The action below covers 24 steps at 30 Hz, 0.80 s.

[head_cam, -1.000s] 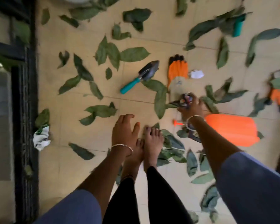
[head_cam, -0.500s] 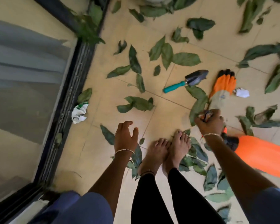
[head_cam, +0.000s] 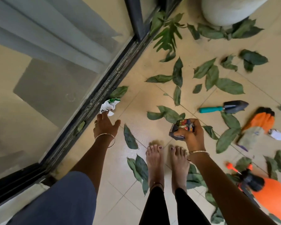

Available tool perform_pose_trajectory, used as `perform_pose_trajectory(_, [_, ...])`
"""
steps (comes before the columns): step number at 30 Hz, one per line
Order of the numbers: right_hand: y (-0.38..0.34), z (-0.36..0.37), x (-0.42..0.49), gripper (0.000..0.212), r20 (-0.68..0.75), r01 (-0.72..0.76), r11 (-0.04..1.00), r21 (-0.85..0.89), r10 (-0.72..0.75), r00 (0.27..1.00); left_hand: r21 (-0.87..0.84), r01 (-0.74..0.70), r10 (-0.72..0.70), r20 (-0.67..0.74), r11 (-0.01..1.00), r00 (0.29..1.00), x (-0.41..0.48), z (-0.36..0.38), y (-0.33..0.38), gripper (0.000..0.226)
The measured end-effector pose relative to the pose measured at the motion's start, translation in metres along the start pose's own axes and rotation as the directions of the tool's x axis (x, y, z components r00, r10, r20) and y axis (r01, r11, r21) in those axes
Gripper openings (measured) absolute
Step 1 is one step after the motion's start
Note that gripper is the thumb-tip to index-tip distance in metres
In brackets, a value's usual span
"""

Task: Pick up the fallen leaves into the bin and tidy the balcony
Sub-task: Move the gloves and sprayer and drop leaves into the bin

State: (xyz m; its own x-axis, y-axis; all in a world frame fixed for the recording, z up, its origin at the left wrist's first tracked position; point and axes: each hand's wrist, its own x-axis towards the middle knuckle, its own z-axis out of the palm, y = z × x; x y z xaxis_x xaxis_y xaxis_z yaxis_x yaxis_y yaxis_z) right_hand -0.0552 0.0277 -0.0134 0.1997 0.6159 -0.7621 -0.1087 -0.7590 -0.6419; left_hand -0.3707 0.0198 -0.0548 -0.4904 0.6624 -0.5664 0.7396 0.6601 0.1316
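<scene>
Left hand: I saw the left hand (head_cam: 105,127) low over the floor, fingers straight and spread, thumb out, holding nothing. Its fingertips (head_cam: 106,113) were at the lower edge of a crumpled white-and-green paper wad (head_cam: 109,106); whether they touched it or stopped just short, I could not tell.
Right hand: the right hand (head_cam: 192,135) was curled tight round a crumpled dark multicoloured wrapper (head_cam: 182,128), held above the toes of the bare feet (head_cam: 154,159).
Paper wad: it lay against the black sliding-door track (head_cam: 91,108), with a single green leaf (head_cam: 119,91) just beyond it.
Leaves: green fallen leaves (head_cam: 229,86) were scattered all over the beige tiled floor (head_cam: 136,200). One long leaf (head_cam: 130,138) lay between the two hands, some sat beside the feet, and more lay at the base of a white round pot (head_cam: 230,10).
Trowel: a dark-bladed trowel with a teal handle (head_cam: 224,107) lay flat on the tiles, beyond the right hand and apart from it.
Glove: an orange-and-grey work glove (head_cam: 258,125) lay near the trowel blade, a small white paper scrap (head_cam: 276,134) just beside it.
Sprayer: an orange plastic spray bottle with a black head (head_cam: 272,198) lay on its side near the right forearm, with leaves around it.
Wrists: I saw a thin metal bangle (head_cam: 105,137) on each.
</scene>
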Motion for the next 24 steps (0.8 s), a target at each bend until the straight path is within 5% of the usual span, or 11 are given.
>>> perform_pose_trajectory(6, [-0.008, 0.024, 0.037, 0.059, 0.094, -0.023, 0.995, 0.093, 0.014, 0.995, 0.105, -0.037, 0.029, 0.079, 0.994, 0.996, 0.057, 0.024, -0.008, 0.094])
perform_pose_trajectory(13, [-0.018, 0.049, 0.080, 0.039, 0.103, -0.141, 0.990, 0.020, 0.138, 0.985, 0.210, -0.081, 0.082, 0.005, 0.974, 0.997, 0.108, 0.051, -0.008, 0.105])
perform_pose_trajectory(17, [-0.024, 0.067, 0.093, 0.038, 0.110, -0.165, 0.986, -0.007, 0.164, 0.980, 0.322, -0.175, 0.231, -0.141, 0.930, 0.963, 0.113, 0.060, -0.018, 0.090])
perform_pose_trajectory(20, [-0.025, 0.082, 0.096, 0.043, 0.143, -0.163, 0.987, -0.009, 0.163, 0.976, 0.391, -0.208, 0.272, -0.115, 0.897, 0.955, 0.109, 0.063, -0.028, 0.079])
perform_pose_trajectory(24, [-0.028, 0.099, 0.091, 0.053, 0.206, -0.172, 0.985, -0.013, 0.171, 0.963, 0.208, -0.134, 0.153, -0.079, 0.969, 0.985, 0.102, 0.065, -0.043, 0.052])
